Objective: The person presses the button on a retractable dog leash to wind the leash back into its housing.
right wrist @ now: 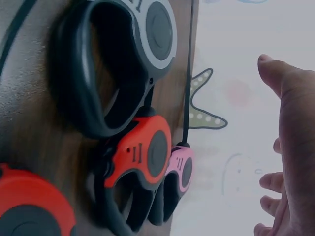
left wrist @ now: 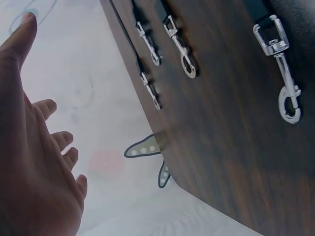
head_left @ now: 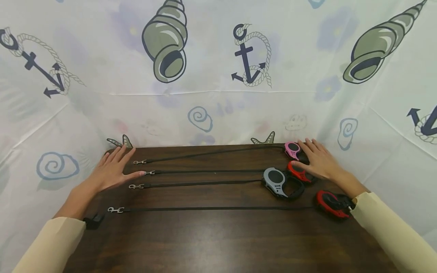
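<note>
Several retractable dog leashes lie side by side across the brown table, cords pulled out, handles at the right, metal clips at the left. In the head view they are a pink leash point(head_left: 292, 150), a red leash point(head_left: 298, 173), a grey leash point(head_left: 274, 179) and, nearest, another red leash point(head_left: 328, 203). My left hand point(head_left: 112, 168) is spread near the clips point(head_left: 136, 186), holding nothing; its thumb tip overlaps one clip in the head view. Over the pink and far red handles my right hand point(head_left: 318, 159) is spread, also holding nothing. The right wrist view shows it apart from the handles.
A white sheet point(head_left: 218, 117) printed with shells and anchors stands behind and beside the dark wooden table point(head_left: 211, 242). A small black object point(head_left: 93, 221) sits by the left wrist. The nearest leash's handle lies beside the right sleeve point(head_left: 382, 220).
</note>
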{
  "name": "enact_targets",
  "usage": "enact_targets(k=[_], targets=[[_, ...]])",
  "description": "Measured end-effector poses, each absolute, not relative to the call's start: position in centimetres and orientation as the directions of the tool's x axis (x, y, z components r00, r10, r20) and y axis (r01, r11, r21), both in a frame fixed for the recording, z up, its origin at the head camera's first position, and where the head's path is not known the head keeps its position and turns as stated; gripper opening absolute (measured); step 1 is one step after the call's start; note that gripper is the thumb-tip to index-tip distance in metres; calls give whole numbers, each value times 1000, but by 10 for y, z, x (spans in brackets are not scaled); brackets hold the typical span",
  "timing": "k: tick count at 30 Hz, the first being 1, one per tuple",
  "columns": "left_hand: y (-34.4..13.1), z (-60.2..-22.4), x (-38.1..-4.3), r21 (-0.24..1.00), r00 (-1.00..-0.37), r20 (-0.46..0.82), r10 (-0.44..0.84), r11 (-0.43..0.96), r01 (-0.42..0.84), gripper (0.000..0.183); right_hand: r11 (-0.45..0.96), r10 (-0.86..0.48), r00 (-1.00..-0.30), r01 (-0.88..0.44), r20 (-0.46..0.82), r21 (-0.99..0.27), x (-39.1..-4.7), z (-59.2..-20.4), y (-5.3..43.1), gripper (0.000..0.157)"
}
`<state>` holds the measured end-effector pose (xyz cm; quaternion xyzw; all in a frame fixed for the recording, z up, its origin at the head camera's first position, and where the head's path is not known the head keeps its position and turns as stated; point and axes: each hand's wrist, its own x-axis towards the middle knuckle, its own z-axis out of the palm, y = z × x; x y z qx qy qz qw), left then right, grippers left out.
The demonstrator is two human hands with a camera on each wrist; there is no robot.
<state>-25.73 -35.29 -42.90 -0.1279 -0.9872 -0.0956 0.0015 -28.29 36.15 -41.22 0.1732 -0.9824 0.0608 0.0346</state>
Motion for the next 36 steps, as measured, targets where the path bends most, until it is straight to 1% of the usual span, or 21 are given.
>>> enact_targets(k=[5, 12, 16, 20, 28, 33, 36], targets=[[-351, -429, -247, 220, -958, 59, 282, 932, 288, 105, 916, -371, -919, -385, 134, -108, -270, -412, 368, 94], [-356, -436, -233, 246, -939, 115, 323, 907, 342, 100, 916, -371, -919, -385, 130, -110, -255, -414, 380, 94], [-362, -443, -226, 234, -916, 176, 360, 889, 394, 98, 900, -404, -896, -425, 184, -92, -244, -419, 390, 91], [-367, -449, -216, 231, -894, 235, 383, 871, 434, 93, 901, -400, -894, -424, 204, -91, -232, -425, 400, 89], [-373, -462, -190, 318, -909, 202, 365, 853, 413, 83, 904, -400, -898, -420, 181, -85, -210, -426, 419, 89], [-375, -466, -182, 348, -911, 193, 363, 843, 410, 75, 903, -411, -896, -426, 169, -64, -196, -431, 426, 90], [-377, -469, -179, 361, -909, 187, 373, 834, 417, 72, 904, -410, -897, -424, 165, -55, -187, -439, 430, 91]])
